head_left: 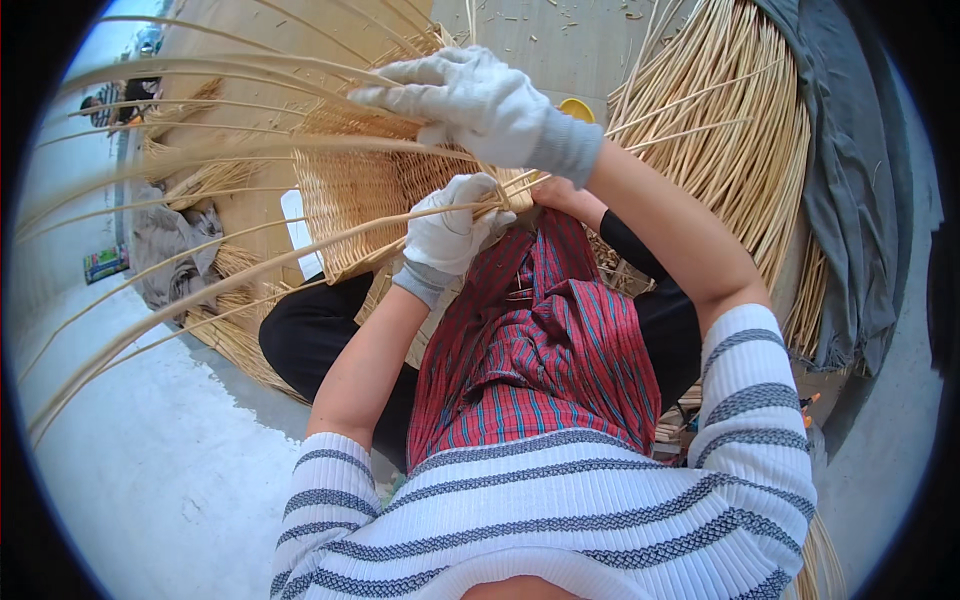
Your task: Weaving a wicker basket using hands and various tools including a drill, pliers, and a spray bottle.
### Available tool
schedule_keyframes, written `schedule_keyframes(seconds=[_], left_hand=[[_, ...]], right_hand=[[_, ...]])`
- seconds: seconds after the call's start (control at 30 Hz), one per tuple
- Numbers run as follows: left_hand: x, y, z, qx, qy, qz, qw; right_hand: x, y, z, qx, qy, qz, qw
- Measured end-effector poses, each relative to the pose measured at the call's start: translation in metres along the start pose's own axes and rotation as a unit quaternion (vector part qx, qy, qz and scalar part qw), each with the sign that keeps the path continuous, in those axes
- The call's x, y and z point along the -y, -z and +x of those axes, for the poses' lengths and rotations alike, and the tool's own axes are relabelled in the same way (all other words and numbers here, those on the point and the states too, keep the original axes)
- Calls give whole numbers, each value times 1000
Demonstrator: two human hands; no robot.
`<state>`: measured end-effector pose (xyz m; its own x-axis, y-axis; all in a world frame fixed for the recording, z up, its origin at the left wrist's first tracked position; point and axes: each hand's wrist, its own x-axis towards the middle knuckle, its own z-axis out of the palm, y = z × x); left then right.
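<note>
A woven wicker basket (pixel 345 190) sits tilted in front of me, with long pale rods (pixel 190 262) fanning out from its rim to the left. My left hand (pixel 445 228), in a white glove with a grey cuff, is closed round rods at the near edge of the weave. Across the far part of the rim reaches my right hand (pixel 485 105), gloved alike. Its fingers point left and press together on a rod (pixel 290 72). Part of the basket's opening is hidden behind both hands.
To the right lies a thick bundle of loose rods (pixel 720 130), partly under a grey cloth (pixel 850 200). More rods (pixel 235 280) and a crumpled grey cloth (pixel 175 240) are at the left. A yellow round object (pixel 577 110) shows beyond my right wrist. A red plaid apron (pixel 540 350) covers my lap.
</note>
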<state>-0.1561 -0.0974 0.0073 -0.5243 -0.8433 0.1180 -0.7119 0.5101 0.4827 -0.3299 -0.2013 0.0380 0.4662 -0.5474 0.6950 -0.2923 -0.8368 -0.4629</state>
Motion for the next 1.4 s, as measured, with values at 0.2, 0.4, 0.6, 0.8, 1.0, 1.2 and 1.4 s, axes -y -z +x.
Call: schedule_keyframes(seconds=[0.2, 0.4, 0.6, 0.8, 1.0, 1.2, 1.4], left_hand=[[-7, 12, 12, 101, 93, 30, 990], [-8, 15, 15, 37, 47, -3, 998], [-2, 7, 11, 28, 53, -37, 998], [11, 3, -4, 24, 30, -78, 996], [24, 2, -23, -7, -64, -68, 996], [25, -14, -33, -55, -43, -20, 997], [-1, -22, -37, -73, 55, 55, 994]], right_hand=[[-14, 10, 30, 125, 19, -85, 988], [-75, 61, 35, -84, -204, 422, 879], [-35, -8, -59, 109, -201, 111, 967], [-38, -42, -67, 256, -397, 3, 881], [-4, -35, -77, 136, -408, 52, 901], [24, -32, -92, 217, -497, 35, 839], [24, -32, -87, 210, -452, 49, 866]])
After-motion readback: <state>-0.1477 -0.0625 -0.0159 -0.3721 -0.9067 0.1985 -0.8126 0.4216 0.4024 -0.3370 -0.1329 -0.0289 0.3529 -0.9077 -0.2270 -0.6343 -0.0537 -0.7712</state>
